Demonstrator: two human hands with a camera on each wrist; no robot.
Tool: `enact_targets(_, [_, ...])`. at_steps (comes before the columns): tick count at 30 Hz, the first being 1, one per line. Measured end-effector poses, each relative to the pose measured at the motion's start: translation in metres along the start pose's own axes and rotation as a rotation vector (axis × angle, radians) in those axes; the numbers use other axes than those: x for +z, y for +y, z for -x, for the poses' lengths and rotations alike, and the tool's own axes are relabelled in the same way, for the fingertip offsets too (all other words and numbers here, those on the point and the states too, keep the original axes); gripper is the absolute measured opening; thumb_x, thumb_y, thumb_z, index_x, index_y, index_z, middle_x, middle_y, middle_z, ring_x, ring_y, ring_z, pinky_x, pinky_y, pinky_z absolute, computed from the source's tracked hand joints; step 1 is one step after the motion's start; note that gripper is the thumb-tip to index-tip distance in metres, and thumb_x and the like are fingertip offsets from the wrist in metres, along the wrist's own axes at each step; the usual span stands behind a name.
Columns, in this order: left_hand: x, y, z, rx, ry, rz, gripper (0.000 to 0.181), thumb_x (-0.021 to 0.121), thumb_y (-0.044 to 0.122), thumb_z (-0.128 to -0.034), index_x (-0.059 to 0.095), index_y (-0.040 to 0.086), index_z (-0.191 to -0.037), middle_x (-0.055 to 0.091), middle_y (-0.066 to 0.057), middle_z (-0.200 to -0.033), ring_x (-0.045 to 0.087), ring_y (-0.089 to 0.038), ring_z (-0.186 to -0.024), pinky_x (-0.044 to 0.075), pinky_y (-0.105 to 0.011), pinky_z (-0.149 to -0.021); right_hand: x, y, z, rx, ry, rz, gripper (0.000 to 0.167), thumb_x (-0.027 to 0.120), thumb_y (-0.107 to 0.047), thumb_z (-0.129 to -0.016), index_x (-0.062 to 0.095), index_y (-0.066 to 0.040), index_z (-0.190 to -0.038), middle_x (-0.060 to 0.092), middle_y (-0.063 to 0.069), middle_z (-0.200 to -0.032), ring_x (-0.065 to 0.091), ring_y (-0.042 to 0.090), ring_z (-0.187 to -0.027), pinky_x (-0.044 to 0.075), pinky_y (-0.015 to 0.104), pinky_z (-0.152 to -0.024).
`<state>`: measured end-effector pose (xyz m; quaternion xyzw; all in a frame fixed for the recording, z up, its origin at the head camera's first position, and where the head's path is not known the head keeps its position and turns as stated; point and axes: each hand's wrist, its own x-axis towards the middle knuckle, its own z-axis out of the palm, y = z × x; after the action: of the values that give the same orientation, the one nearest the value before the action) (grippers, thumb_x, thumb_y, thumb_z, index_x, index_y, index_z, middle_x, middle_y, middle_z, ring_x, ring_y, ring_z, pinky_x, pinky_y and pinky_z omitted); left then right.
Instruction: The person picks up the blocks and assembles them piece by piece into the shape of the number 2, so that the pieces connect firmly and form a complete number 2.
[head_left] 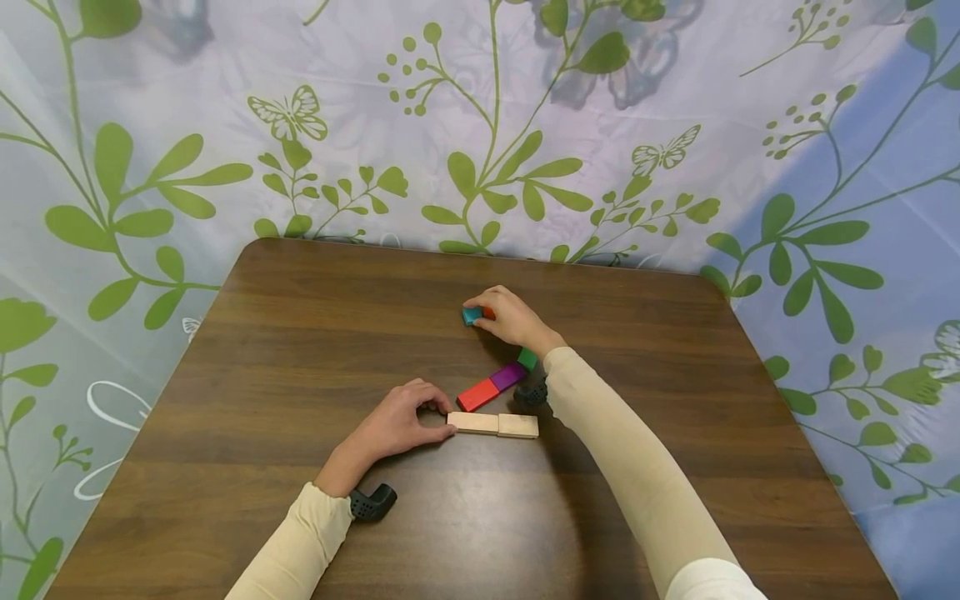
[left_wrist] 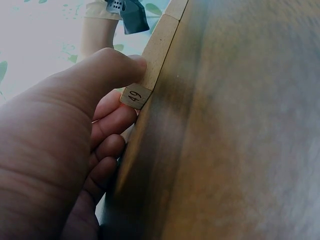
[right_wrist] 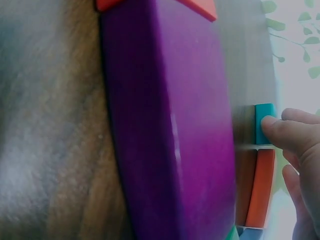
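Observation:
My left hand [head_left: 401, 421] pinches the left end of a plain wooden block [head_left: 474, 422], thumb on the near side and fingers behind. Its end face [left_wrist: 135, 95] reads "49" in the left wrist view. A second plain block [head_left: 517, 426] continues the row at its right end. Farther back, my right hand [head_left: 513, 321] pinches a teal block [head_left: 471, 316] between thumb and fingers. Beside the teal block lies an orange block [right_wrist: 261, 189], partly covered by the hand in the head view.
A red block [head_left: 477, 395], a purple block [head_left: 507, 377] and a green block [head_left: 527, 359] form a slanting line behind the plain row. Part of a bluish block [right_wrist: 251, 233] shows past the orange one. The wooden table [head_left: 300, 333] meets a leaf-patterned cloth [head_left: 480, 125] at the back.

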<state>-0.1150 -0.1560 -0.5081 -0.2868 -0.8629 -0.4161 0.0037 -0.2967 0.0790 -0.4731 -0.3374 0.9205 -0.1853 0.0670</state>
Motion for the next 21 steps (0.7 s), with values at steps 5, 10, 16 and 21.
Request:
enact_targets(5, [0.000, 0.000, -0.001, -0.004, -0.011, 0.006, 0.020, 0.086, 0.031, -0.0861, 0.074, 0.020, -0.098, 0.069, 0.007, -0.095, 0.059, -0.009, -0.090, 0.053, -0.029, -0.080, 0.000, 0.002, 0.000, -0.002, 0.013, 0.007, 0.039, 0.069, -0.019, -0.100, 0.066, -0.014, -0.138, 0.066, 0.004, -0.137, 0.048, 0.029, -0.137, 0.041, 0.043, -0.114])
enact_targets(10, [0.000, 0.000, -0.002, -0.004, -0.019, 0.006, 0.020, 0.085, 0.031, -0.0865, 0.073, 0.020, -0.098, 0.068, 0.007, -0.095, 0.059, -0.010, -0.090, 0.052, -0.030, -0.080, 0.000, 0.003, 0.001, -0.002, 0.019, -0.006, 0.039, 0.070, -0.017, -0.099, 0.066, -0.013, -0.138, 0.067, 0.005, -0.137, 0.049, 0.030, -0.136, 0.042, 0.043, -0.114])
enact_targets(16, [0.001, -0.001, -0.002, 0.001, -0.017, -0.002, 0.020, 0.085, 0.031, -0.0862, 0.073, 0.021, -0.098, 0.068, 0.008, -0.095, 0.058, -0.009, -0.090, 0.052, -0.028, -0.080, -0.002, 0.005, 0.007, 0.012, 0.027, -0.053, 0.042, 0.070, -0.021, -0.100, 0.063, -0.014, -0.141, 0.064, 0.004, -0.140, 0.047, 0.029, -0.139, 0.039, 0.045, -0.116])
enact_targets(21, [0.002, -0.001, -0.003, 0.005, -0.023, -0.005, 0.020, 0.085, 0.031, -0.0860, 0.073, 0.020, -0.098, 0.068, 0.008, -0.095, 0.058, -0.009, -0.090, 0.052, -0.028, -0.079, -0.005, 0.009, 0.021, 0.006, 0.083, -0.113, 0.045, 0.071, -0.024, -0.100, 0.062, -0.012, -0.142, 0.063, 0.006, -0.141, 0.048, 0.029, -0.138, 0.039, 0.048, -0.116])
